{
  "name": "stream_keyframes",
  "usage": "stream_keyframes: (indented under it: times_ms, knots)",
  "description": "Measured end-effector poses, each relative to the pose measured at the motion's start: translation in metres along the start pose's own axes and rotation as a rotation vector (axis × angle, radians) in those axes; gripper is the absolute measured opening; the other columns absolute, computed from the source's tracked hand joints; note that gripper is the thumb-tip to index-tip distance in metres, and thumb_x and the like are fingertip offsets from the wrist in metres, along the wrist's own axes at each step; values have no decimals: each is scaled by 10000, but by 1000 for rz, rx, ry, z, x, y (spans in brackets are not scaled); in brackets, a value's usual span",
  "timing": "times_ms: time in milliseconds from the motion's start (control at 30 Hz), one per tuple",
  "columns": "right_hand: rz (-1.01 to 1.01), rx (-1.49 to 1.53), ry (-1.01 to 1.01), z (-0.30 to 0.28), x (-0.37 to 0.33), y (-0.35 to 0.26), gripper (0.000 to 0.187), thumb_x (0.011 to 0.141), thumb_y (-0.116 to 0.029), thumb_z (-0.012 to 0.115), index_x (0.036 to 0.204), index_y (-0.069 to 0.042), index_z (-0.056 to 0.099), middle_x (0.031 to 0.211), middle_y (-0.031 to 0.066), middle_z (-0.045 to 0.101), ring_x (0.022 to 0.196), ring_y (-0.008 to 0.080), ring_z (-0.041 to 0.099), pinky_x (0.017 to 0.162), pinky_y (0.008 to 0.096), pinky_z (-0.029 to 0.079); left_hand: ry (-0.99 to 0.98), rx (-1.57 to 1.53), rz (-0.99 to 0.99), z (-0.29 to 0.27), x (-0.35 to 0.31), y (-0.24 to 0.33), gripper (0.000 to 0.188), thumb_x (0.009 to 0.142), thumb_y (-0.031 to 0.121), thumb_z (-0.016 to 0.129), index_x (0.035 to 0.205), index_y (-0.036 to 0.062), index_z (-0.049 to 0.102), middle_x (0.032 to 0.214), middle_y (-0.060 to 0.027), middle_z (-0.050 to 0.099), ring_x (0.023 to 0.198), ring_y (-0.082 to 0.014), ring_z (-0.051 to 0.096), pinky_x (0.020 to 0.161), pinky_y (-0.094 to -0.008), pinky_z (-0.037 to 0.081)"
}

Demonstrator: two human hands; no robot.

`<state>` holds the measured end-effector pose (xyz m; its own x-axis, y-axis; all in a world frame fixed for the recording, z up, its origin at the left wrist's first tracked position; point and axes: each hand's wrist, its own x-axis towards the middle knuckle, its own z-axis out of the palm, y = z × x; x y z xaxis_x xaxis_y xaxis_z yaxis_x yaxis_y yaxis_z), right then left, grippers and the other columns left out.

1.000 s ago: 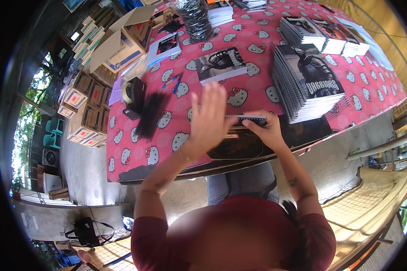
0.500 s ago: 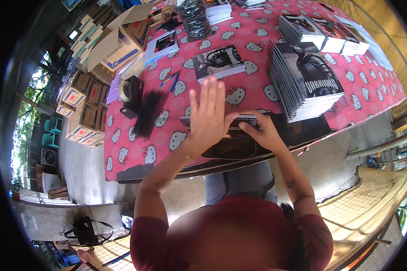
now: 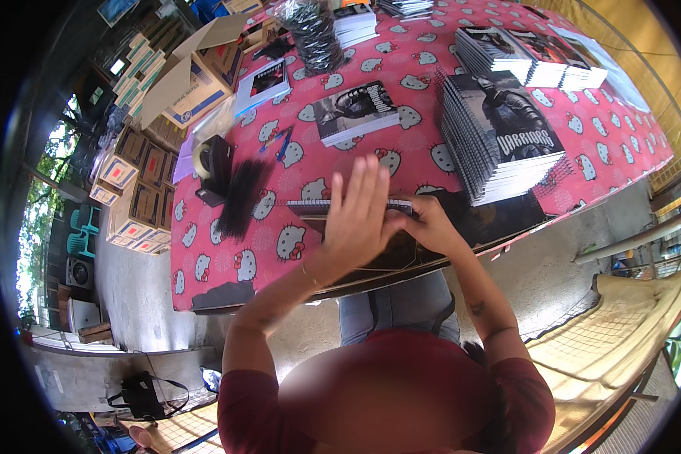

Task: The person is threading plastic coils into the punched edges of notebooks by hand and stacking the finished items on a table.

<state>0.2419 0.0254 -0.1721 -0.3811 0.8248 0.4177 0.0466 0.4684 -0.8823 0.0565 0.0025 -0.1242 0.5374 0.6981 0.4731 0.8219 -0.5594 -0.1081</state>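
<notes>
At the table's near edge, a notebook (image 3: 308,205) is held on edge with its coil side up. My right hand (image 3: 433,225) pinches its right end between thumb and fingers. Flat and with fingers stretched out, my left hand (image 3: 356,219) lies over the coil edge and hides the middle of it. Beyond the hands lies a small stack of cover sheets and pages (image 3: 356,112) with a dark figure on top. A tall stack of spiral notebooks (image 3: 499,132) stands to the right of my right hand.
Left on the pink patterned tablecloth (image 3: 204,242) are loose black coils (image 3: 244,198), a tape dispenser (image 3: 215,170) and a blue-handled tool (image 3: 284,145). A plastic-wrapped bundle of coils (image 3: 310,38) and more notebook stacks (image 3: 492,54) stand farther back. Cardboard boxes (image 3: 140,200) are piled at left.
My left hand has come down lower and nearer, still flat over the coil edge. My right hand keeps its grip on the notebook. The whole view has shifted slightly.
</notes>
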Motion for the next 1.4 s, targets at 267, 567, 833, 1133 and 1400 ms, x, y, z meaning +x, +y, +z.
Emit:
stream_keyframes:
  times_ms: [267,567,833,1133,1400]
  knots:
    - [16,-117,5,-6,0,-16,236,891,-46,707,1118,16,701,878,141,719,733,150,679,668,318,520,99,-328,-56,-13,-1,-2,461,1000,343,587,1332,24,581,1295,-168,646,1229,-322,607,1192,-556,200]
    - [104,-39,-149,-54,18,-38,109,910,-21,706,999,43,703,856,62,708,786,89,667,724,254,540,109,-456,-22,-12,9,-15,140,931,233,704,963,98,718,865,-43,727,837,-239,702,1187,-521,250]
    - [-107,-309,191,-13,11,-36,137,759,37,674,833,12,562,760,119,585,665,241,627,610,348,497,175,-362,30,-23,2,-5,149,892,138,714,1025,73,710,906,-99,724,816,-280,695,986,-452,466]
    - [-353,-305,273,-3,-20,-156,687,872,-243,763,1439,22,479,1383,248,508,1191,391,563,1008,464,465,194,-1093,-241,-147,65,0,326,883,120,759,1192,43,689,1080,-144,704,899,-257,717,748,-368,572]
    - [54,470,346,-179,26,-151,539,911,-69,622,1429,36,515,1221,121,671,1079,178,663,943,275,508,348,-667,309,-51,261,-22,515,926,472,696,1367,211,652,1107,-133,555,1053,-288,579,953,-385,475]
